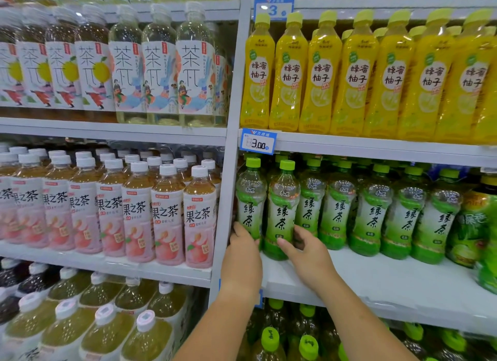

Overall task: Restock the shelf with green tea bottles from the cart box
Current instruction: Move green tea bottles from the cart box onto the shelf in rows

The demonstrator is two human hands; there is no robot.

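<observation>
Both hands on green tea bottles at the shelf's left front corner!
Left hand (243, 256) wraps the foot of the end bottle (251, 196), fingers round its left side, thumb across the front; right hand (308, 253) clasps the second bottle (283, 207) low down, thumb on the front, fingers curled round its right side; both bottles upright and touching each other; the second bottle's base sits on the shelf (349, 280) near the front edge, the end bottle's base hidden behind the hand; the end bottle is just beside the grey post (228, 172); to the right, the row of green tea bottles (371, 213) runs along the shelf, set further back; a price tag (258, 143) hangs on the shelf edge above; yellow bottles (357, 73) fill that upper shelf; pink bottles (166, 213) line the bay to the left.
</observation>
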